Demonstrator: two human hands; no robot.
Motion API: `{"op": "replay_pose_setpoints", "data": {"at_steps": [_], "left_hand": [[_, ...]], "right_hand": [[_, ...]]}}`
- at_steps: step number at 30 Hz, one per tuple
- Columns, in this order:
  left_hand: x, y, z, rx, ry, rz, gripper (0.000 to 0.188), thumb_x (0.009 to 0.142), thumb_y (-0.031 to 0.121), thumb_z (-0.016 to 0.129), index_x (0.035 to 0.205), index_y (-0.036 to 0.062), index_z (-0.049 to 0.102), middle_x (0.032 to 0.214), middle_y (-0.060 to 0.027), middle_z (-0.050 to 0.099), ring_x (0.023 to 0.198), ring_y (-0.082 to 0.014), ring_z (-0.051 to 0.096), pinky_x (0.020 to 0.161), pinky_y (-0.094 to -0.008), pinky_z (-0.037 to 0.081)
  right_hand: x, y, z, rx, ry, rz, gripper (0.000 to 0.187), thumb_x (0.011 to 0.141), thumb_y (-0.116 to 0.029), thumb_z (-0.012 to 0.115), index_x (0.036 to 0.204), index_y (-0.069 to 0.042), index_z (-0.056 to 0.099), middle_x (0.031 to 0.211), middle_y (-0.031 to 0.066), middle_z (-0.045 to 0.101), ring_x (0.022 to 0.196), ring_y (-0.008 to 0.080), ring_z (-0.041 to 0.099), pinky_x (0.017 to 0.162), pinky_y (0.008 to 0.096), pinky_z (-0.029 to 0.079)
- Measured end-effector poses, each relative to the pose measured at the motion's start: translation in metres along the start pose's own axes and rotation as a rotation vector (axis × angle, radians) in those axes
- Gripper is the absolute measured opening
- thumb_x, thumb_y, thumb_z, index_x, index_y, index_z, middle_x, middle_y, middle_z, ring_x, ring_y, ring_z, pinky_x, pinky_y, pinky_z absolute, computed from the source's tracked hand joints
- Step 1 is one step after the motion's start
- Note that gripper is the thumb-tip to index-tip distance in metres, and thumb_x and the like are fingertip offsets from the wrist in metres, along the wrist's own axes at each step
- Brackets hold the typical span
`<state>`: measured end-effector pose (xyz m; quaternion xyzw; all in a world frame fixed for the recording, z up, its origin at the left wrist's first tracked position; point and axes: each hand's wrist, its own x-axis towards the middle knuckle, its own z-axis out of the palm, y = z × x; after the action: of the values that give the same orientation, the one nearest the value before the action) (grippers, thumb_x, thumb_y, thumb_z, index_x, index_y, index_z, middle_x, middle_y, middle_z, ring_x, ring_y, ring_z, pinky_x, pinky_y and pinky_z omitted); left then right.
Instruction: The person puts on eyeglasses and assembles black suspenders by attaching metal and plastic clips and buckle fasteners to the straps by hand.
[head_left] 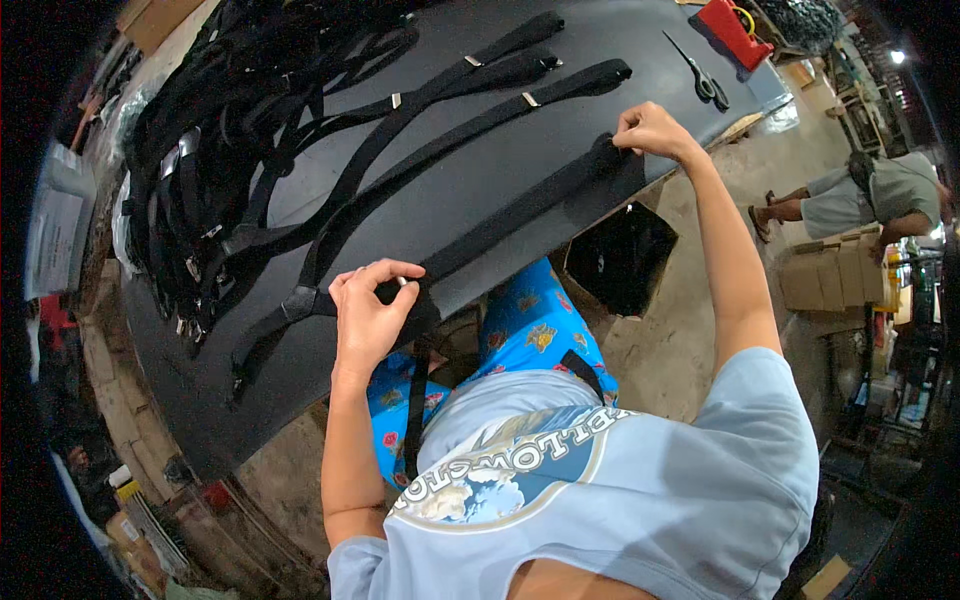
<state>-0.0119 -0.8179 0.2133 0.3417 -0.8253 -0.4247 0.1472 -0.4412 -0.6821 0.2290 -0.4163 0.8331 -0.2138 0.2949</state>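
Observation:
A pair of black suspenders lies along the near edge of the dark table, its wide strap (pixel 515 208) stretched between my two hands. My left hand (pixel 372 305) pinches the strap near its left part, close to the dark joining patch (pixel 300 303). Something small and pale shows at those fingertips, too small to tell. At the right, my right hand (pixel 650 132) is closed on the strap's folded end. Beyond it lie more black suspenders (pixel 440 150), laid out with metal slides (pixel 530 99) on their straps.
A tangled heap of black suspenders (pixel 200 150) covers the table's left side. Black-handled scissors (pixel 700 78) and a red item (pixel 732 35) lie at the far right. Below the table's near edge sits a black bag-like container (pixel 622 258). A person (pixel 870 195) bends near cardboard boxes (pixel 830 275).

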Motion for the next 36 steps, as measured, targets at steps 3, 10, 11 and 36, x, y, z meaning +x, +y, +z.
{"op": "replay_pose_setpoints", "data": {"at_steps": [3, 10, 11, 36], "left_hand": [[-0.001, 0.009, 0.002, 0.125, 0.010, 0.015, 0.014, 0.081, 0.019, 0.068, 0.088, 0.0084, 0.071, 0.086, -0.0042, 0.070, 0.084, -0.0221, 0.062, 0.103, -0.0381, 0.027], [-0.002, 0.000, 0.014, 0.228, 0.129, 0.078, 0.018, 0.085, 0.027, 0.070, 0.087, 0.0083, 0.069, 0.082, -0.0025, 0.069, 0.081, -0.0183, 0.062, 0.103, -0.0405, 0.029], [-0.001, 0.001, 0.015, 0.232, 0.128, 0.072, 0.018, 0.085, 0.027, 0.070, 0.087, 0.0083, 0.069, 0.082, -0.0025, 0.069, 0.081, -0.0183, 0.062, 0.103, -0.0405, 0.029], [0.008, 0.031, 0.012, 0.521, 0.129, 0.245, 0.018, 0.076, 0.006, 0.072, 0.088, 0.0046, 0.059, 0.136, -0.0164, 0.047, 0.130, -0.0347, 0.041, 0.110, -0.0483, 0.027]], "right_hand": [[-0.002, -0.002, 0.007, -0.101, 0.084, 0.079, 0.022, 0.070, -0.021, 0.070, 0.074, 0.001, 0.063, 0.060, 0.0064, 0.059, 0.056, 0.0148, 0.056, 0.056, 0.0289, 0.046], [-0.031, -0.006, 0.011, -0.255, 0.409, -0.001, 0.051, 0.077, -0.028, 0.074, 0.118, -0.002, 0.056, 0.106, 0.0209, 0.063, 0.099, 0.0333, 0.061, 0.087, 0.0410, 0.048], [-0.035, -0.015, 0.021, -0.360, 0.607, -0.150, 0.046, 0.081, -0.023, 0.070, 0.118, -0.001, 0.056, 0.108, 0.0214, 0.062, 0.102, 0.0357, 0.059, 0.089, 0.0424, 0.047], [-0.082, -0.013, 0.099, -0.772, 0.435, -0.364, 0.079, 0.094, -0.056, 0.041, 0.147, 0.000, 0.025, 0.156, 0.0135, 0.022, 0.145, 0.0304, 0.015, 0.117, 0.0525, 0.001]]}}
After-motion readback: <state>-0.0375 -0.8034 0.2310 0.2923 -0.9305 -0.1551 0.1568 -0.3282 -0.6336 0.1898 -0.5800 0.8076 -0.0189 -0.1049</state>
